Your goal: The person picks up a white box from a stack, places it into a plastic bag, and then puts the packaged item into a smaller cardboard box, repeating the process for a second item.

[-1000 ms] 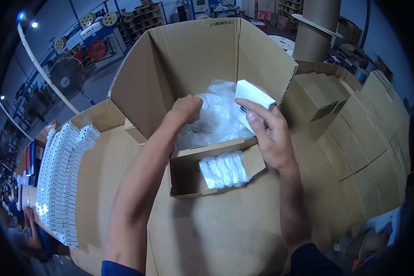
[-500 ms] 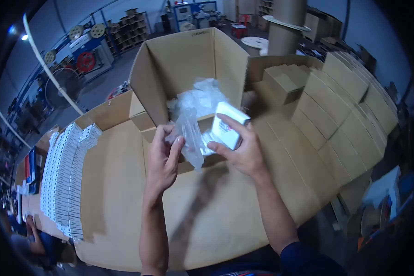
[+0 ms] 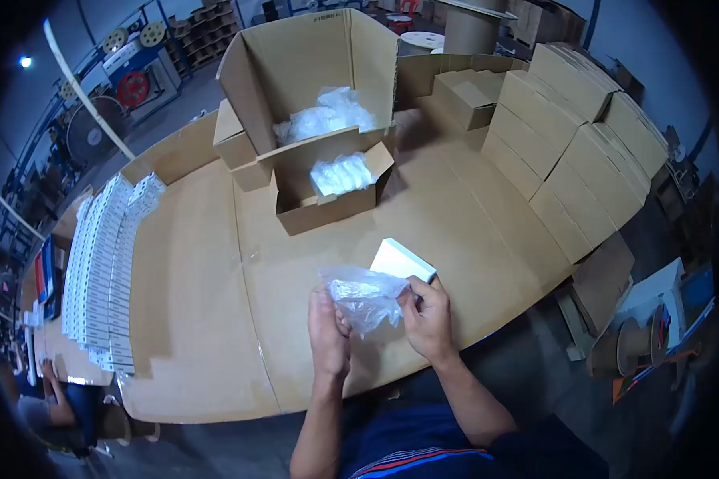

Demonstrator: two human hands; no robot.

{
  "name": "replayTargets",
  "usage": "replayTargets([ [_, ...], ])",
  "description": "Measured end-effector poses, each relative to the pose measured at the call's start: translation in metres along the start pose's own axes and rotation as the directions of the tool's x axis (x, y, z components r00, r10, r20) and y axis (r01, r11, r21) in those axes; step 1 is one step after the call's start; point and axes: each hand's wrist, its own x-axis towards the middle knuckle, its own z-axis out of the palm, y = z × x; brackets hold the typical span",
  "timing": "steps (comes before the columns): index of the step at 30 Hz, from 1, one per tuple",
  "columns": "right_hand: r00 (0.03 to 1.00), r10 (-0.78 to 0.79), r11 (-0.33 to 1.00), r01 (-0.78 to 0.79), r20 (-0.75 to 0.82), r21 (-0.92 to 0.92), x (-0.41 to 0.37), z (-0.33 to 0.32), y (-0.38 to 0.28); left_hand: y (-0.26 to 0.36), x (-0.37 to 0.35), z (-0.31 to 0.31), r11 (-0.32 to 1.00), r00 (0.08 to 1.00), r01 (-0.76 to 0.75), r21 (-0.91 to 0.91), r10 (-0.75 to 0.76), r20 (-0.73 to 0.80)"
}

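The left hand [image 3: 328, 331] had its grip closed, fingers curled in and thumb pressed down on one side of a clear plastic bag [image 3: 363, 299]. The right hand [image 3: 430, 319] had its grip nearly closed, thumb and fingertips pinching the bag's other side. A white box [image 3: 403, 262] jutted out past those fingers, above and partly behind the bag; it seemed to be held in the same hand, though the hidden fingers left that unsure. The bag hung slack and crumpled between the hands, and the visible part of the box was outside it, so this box looked unbagged.

Beyond the hands, an open small carton [image 3: 327, 219] on the tabletop [image 3: 192, 319] held a row of plastic-wrapped packs [image 3: 342, 174] toward its right end. Those were wrapped and in place, while the carton's flaps stood unclosed. Just behind it, a tall open carton [image 3: 295, 56] held a loose heap of clear plastic [image 3: 327, 116].

Farther out, long rows of white boxes [image 3: 100, 271] lined the left side, with no wrapping that could be made out, and brown cartons [image 3: 567, 128] were stacked at the right, apparently closed.
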Motion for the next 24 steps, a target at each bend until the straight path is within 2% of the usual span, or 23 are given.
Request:
replayTargets([
  [1, 0.999, 0.020, 0.999, -0.019, 0.026, -0.027, -0.006, -0.003, 0.000, -0.005, -0.013, 0.010, 0.960, 0.993, -0.103, 0.262, 0.113, -0.024],
  [3, 0.995, 0.059, 0.995, -0.052, 0.077, -0.082, -0.018, -0.008, -0.003, -0.012, -0.031, 0.016, 0.859, 0.978, -0.197, 0.472, 0.205, 0.036],
  [4, 0.996, -0.010, 0.999, 0.014, 0.086, -0.048, -0.024, -0.007, 0.002, -0.014, -0.037, 0.015, 0.857, 0.975, -0.199, 0.475, 0.223, 0.006],
  [7, 0.960, 0.237, 0.948, -0.262, 0.148, 0.181, -0.043, -0.009, 0.001, -0.016, -0.049, 0.007, 0.825, 0.956, -0.226, 0.518, 0.290, -0.046],
  [9, 0.957, 0.225, 0.957, -0.252, 0.185, 0.144, -0.053, -0.014, 0.009, -0.015, -0.055, -0.006, 0.771, 0.943, -0.247, 0.587, 0.331, -0.039],
  [11, 0.944, 0.251, 0.958, -0.274, 0.214, 0.088, -0.058, -0.015, 0.011, -0.013, -0.061, -0.009, 0.775, 0.941, -0.223, 0.591, 0.329, -0.077],
  [14, 0.880, 0.083, 0.996, -0.094, 0.467, 0.000, -0.068, -0.023, 0.016, -0.012, -0.069, -0.023, 0.774, 0.937, -0.205, 0.599, 0.332, -0.108],
  [17, 0.820, 0.203, 0.974, -0.223, 0.535, -0.027, -0.078, -0.031, 0.015, -0.006, -0.074, -0.033, 0.780, 0.948, -0.105, 0.617, 0.266, -0.175],
  [18, 0.789, 0.260, 0.964, -0.247, 0.556, -0.101, -0.074, -0.035, 0.004, -0.010, -0.073, -0.037, 0.782, 0.940, -0.116, 0.612, 0.285, -0.186],
  [21, 0.731, 0.373, 0.924, -0.346, 0.572, -0.161, -0.067, -0.038, -0.001, -0.020, -0.073, -0.045, 0.779, 0.915, -0.175, 0.602, 0.355, -0.192],
  [22, 0.765, 0.343, 0.936, -0.224, 0.545, -0.273, -0.064, -0.038, -0.005, -0.020, -0.075, -0.045, 0.772, 0.916, -0.191, 0.606, 0.362, -0.171],
  [24, 0.879, 0.203, 0.979, -0.170, 0.431, -0.115, -0.071, -0.026, 0.012, -0.017, -0.076, -0.043, 0.759, 0.918, -0.226, 0.611, 0.375, -0.127],
])
